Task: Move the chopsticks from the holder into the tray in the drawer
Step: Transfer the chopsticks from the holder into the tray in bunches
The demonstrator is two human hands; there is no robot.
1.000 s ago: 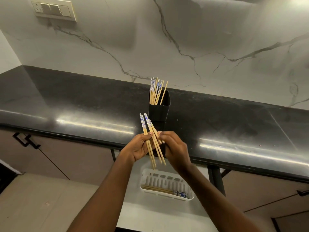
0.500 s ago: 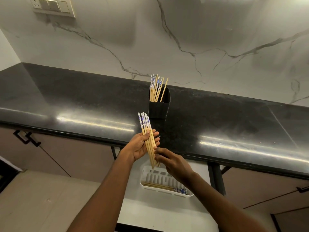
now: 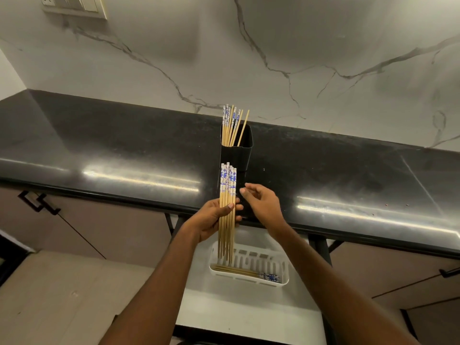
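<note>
Upright, slender wooden chopsticks [image 3: 227,212] fill the left hand [image 3: 211,219].

I see the chopsticks [image 3: 227,215] in my left hand [image 3: 211,220] as pale bamboo yellow, their upper ends white with a blue floral print. Beyond that hand the holder [image 3: 236,155] is plain black — the sticks in it [image 3: 232,125] carry the same yellow and blue-on-white. Below my hands the tray [image 3: 249,267] is white, slotted, with yellow sticks [image 3: 239,271] whose blue-patterned ends point right. The counter [image 3: 124,145] is glossy black with fine speckles; the wall [image 3: 273,46] behind is white marble with grey veins
</note>
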